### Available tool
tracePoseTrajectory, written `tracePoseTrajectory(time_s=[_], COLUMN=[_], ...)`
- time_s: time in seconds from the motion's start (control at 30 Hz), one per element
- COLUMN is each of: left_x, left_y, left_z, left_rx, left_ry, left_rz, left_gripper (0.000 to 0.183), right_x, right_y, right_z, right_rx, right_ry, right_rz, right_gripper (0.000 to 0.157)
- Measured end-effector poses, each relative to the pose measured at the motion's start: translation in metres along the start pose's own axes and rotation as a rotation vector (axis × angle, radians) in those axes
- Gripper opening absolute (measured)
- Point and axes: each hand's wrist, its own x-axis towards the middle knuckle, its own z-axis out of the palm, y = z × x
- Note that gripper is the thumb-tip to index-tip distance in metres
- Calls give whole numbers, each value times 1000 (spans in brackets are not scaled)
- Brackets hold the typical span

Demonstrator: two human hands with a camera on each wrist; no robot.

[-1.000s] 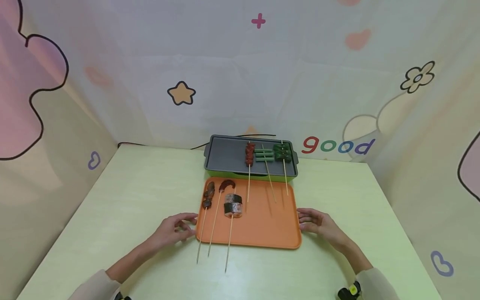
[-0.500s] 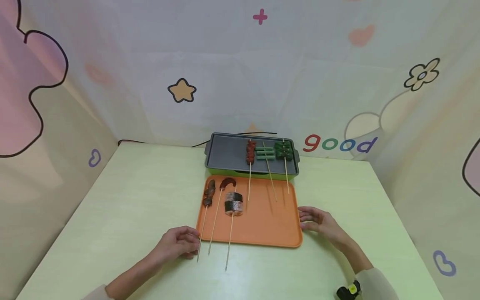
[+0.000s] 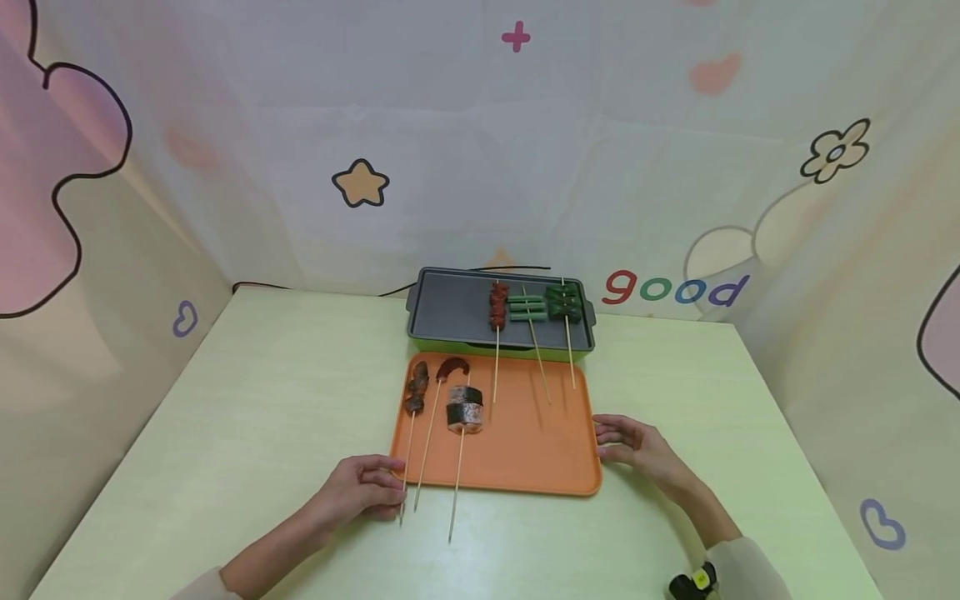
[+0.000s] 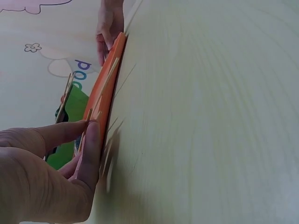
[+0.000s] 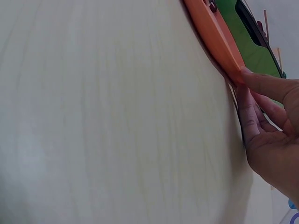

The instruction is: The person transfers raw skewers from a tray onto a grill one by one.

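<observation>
In the head view my left hand (image 3: pixel 360 490) pinches the lower stick of the leftmost skewer, which carries brown chunks (image 3: pixel 417 387), at the front left corner of an orange tray (image 3: pixel 525 450). The left wrist view shows thumb and finger meeting at that stick (image 4: pixel 88 115). Beside it on the tray lie a skewer with a curved dark-red piece (image 3: pixel 453 367) and one with black-and-white rolls (image 3: pixel 465 408). Their stick ends jut over the front rim. My right hand (image 3: pixel 639 447) holds the tray's right rim, thumb and fingers at its edge (image 5: pixel 236 70) in the right wrist view.
Behind the tray stands a grill with a dark grey plate (image 3: pixel 450 312) and green base. It bears a red-chunk skewer (image 3: pixel 498 306), a green-stalk skewer (image 3: pixel 528 307) and a green-leaf skewer (image 3: pixel 564 302), whose sticks overhang the tray. A printed curtain (image 3: pixel 450 167) surrounds the table.
My left hand has moved from the tray's left side toward the front corner and taken hold of the brown-chunk skewer's stick. That stick's lower end has shifted slightly right. My right hand stays put.
</observation>
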Motion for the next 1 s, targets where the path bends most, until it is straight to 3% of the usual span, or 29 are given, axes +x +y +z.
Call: tracePoseTrajectory(time_s=[0.5,0.8,1.0], left_x=[-8,-13,-16], left_y=[-2,-4,-5], left_z=[-9,-17,-19], left_rx=[-21,-18,-10], left_ry=[21,120,175], left_rz=[-9,50,23], left_gripper=[52,53,53], right_x=[-1,0,-3], right_y=[-3,-2,0], right_z=[2,3,1], right_rx=[4,11,3], right_ry=[18,24,22], right_rz=[3,8,1], right_gripper=[60,60,61])
